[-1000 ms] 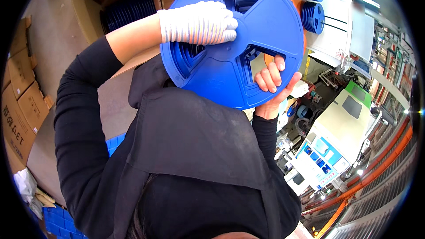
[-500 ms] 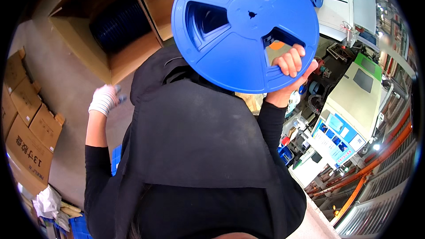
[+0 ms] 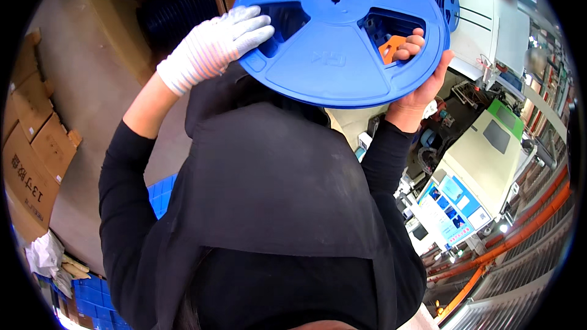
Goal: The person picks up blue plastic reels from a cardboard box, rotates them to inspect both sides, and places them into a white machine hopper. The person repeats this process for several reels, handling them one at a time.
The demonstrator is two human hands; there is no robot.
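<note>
Big round smooth blue plastic reel (image 3: pixel 342 36) at frame top, pinched by gloved left hand (image 3: pixel 214 46) and bare right hand (image 3: pixel 419 76).

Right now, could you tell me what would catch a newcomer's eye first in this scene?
A large blue plastic reel fills the upper middle, held up by both hands. The left hand, in a white striped glove, grips its left rim; the bare right hand hooks fingers through an opening on its right side. At lower right stands a pale machine with a green top.
</note>
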